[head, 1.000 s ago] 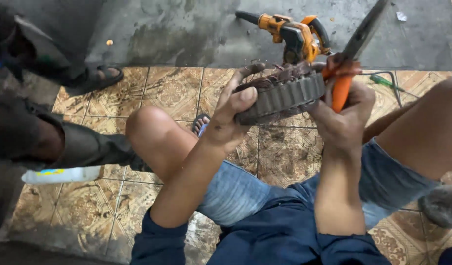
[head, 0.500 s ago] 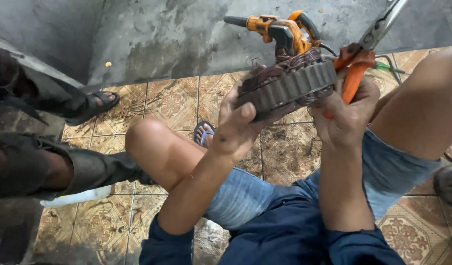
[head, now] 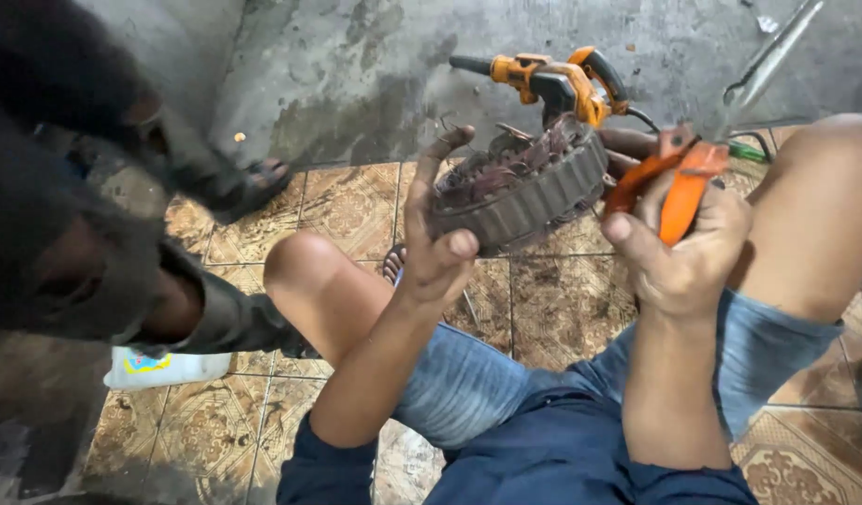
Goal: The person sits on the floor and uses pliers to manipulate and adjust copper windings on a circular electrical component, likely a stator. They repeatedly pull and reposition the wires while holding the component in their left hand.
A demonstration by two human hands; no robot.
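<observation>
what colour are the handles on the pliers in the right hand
Orange; the pliers' handles show best in the head view, gripped by the right hand.

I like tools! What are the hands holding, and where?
Left hand grips the stator by its ribbed rim. Right hand grips pliers by the orange handles.

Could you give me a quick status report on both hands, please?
Left hand grips ribbed stator ring. Right hand clamps orange-handled pliers. Nothing between them.
</observation>
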